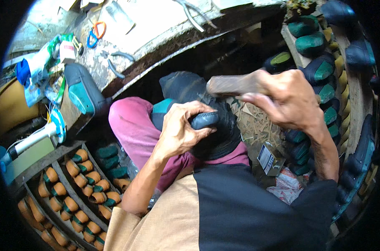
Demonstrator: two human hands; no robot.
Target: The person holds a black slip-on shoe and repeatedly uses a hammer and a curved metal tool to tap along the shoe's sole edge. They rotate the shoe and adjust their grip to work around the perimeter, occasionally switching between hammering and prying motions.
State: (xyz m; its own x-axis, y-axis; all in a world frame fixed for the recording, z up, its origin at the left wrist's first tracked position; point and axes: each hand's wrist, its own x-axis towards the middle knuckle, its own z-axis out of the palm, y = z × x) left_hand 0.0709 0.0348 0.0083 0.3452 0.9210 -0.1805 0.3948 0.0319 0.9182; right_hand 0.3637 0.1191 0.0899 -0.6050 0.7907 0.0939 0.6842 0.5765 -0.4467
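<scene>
My left hand (179,131) is closed round a dark blue shoe (203,120) that has a green part, held over my lap. Under the shoe lies a black cover (223,140) across my thighs. In my right hand (288,96) is a brown, wooden-looking bar (234,85) with a rounded end, slightly blurred. Its end points left, above and to the right of the shoe, and appears apart from it. The part inside my right fist is hidden.
Scissors (99,30) and pliers (117,62) lie on the bench ahead. Another shoe (83,90) leans at its left corner. Racks of tan shoes (79,180) stand lower left; stacked dark-green shoes (310,44) line the right. Scraps (257,123) and a box (270,159) cover the floor.
</scene>
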